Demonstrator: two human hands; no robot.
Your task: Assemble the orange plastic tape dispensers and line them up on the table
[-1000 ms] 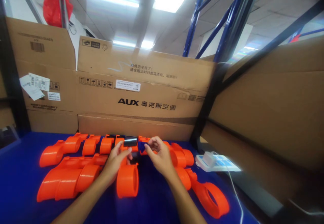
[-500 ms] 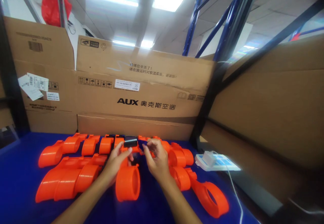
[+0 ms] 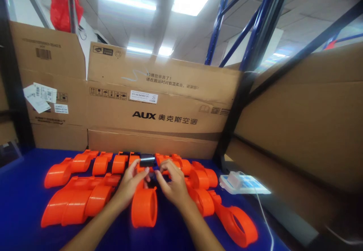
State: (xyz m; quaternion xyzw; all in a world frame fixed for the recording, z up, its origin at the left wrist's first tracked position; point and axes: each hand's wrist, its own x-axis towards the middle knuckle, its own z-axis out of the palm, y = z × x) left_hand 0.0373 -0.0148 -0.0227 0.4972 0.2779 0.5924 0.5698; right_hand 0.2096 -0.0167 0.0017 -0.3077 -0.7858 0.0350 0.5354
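An orange tape dispenser, its round hub [image 3: 144,207] toward me, is held by my left hand [image 3: 129,183], closed around its neck. At its far end sits a black cutter head [image 3: 147,160] with a toothed metal strip. My right hand [image 3: 172,183] is closed in a pinch just right of that head. A small dark blue piece [image 3: 156,166] shows at its fingertips, touching or very close to the head; its shape is mostly hidden by the fingers. The dispenser's middle is partly covered by my left fingers.
More orange tape dispensers lie in rows to the left [image 3: 75,202] and right [image 3: 198,177], one nearer me at the right [image 3: 241,224]. Blue cloth [image 3: 22,202] covers the table. A power strip [image 3: 249,185] with a white cable is at right. Cardboard [image 3: 113,111] stands behind.
My right hand has moved slightly left and down, bringing the small dark blue piece closer against the cutter head. My left hand keeps its hold on the dispenser. The view has shifted slightly.
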